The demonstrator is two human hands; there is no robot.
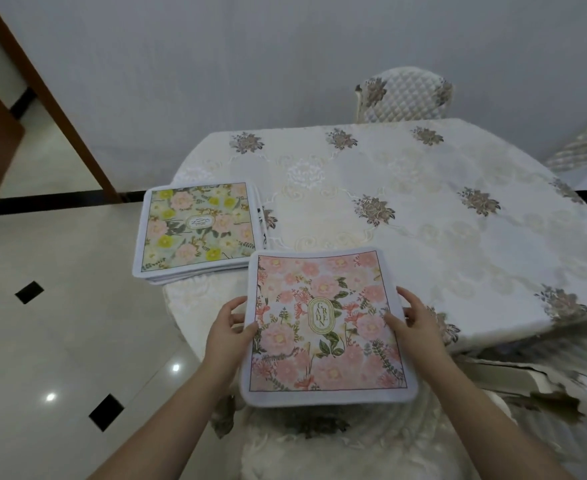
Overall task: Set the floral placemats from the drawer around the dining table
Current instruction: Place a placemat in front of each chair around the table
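Bare tablecloth [423, 209] right of the placemat stack [198, 230].

Two bare forearms coming in from the bottom of the frame, no sleeves in sight. Left hand [228, 332] and right hand [415, 323] bare too, gloveless. Short, plain nails where visible, thumbs included.

Both bare arms are extended forward, each hand closed on something flat held between them.

The left hand [229, 327] is set with its thumb on top and its fingers [238, 318] curled beneath; the right hand [415, 318] is mirrored opposite, thumb laid above, remaining fingers tucked under.
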